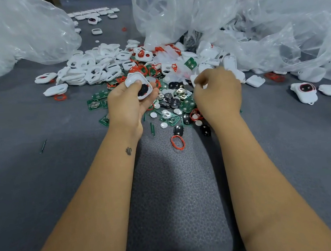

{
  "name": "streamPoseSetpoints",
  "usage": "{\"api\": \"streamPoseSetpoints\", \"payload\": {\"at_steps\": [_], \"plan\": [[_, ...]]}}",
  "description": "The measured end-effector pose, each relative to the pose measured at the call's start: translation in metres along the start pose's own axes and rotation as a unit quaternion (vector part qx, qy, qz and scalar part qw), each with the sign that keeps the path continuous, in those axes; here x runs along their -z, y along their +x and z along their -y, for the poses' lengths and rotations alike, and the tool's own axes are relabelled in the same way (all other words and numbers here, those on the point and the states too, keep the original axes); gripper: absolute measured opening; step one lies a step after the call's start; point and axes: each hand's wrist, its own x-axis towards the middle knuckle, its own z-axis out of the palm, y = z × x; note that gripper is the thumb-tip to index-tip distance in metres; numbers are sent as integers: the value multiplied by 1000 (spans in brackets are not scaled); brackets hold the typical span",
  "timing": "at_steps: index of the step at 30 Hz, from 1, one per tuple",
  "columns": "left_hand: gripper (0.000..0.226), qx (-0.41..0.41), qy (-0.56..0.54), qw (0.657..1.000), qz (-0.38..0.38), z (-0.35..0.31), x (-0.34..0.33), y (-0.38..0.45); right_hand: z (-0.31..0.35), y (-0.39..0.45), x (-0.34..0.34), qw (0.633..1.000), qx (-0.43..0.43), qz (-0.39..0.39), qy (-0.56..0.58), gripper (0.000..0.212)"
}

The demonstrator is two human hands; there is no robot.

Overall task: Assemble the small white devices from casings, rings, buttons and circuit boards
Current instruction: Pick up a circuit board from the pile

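Note:
My left hand (pixel 127 105) grips a white casing (pixel 138 84) with a black button and a red ring set in it, thumb pressed on its top. My right hand (pixel 217 92) hovers over the parts pile with curled fingers; something small and white shows at its fingertips, too hidden to name. Under both hands lie green circuit boards (pixel 187 104), black buttons (pixel 178 131), white discs (pixel 163 125) and a loose red ring (pixel 177 142). A heap of white casings (pixel 93 69) sits beyond my left hand.
Crumpled clear plastic bags stand at the back left (pixel 10 38), centre (pixel 163 10) and right (pixel 288 37). Two partly built devices (pixel 305 91) lie at the right. Rows of finished white devices (pixel 93 14) sit far back on the grey foam mat (pixel 33 131).

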Motion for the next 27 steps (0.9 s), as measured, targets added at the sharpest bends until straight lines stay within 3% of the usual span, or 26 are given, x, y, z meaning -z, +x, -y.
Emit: {"api": "streamPoseSetpoints", "payload": {"at_steps": [3, 7, 14, 19, 27], "plan": [[21, -2, 12, 1000, 3, 0, 0, 0, 7, -3, 0, 997, 19, 69, -6, 27], [25, -1, 24, 1000, 4, 0, -1, -2, 6, -5, -3, 993, 28, 99, -61, 31], [27, 6, 26, 1000, 0, -1, -1, -2, 0, -2, -7, 996, 38, 69, -47, 32], [47, 1, 40, 999, 8, 1, -2, -3, -1, 7, -22, 994, 64, 83, -31, 44], [30, 1, 63, 998, 6, 2, -2, -1, 7, 26, -43, 980, 69, 153, -105, 51]]}}
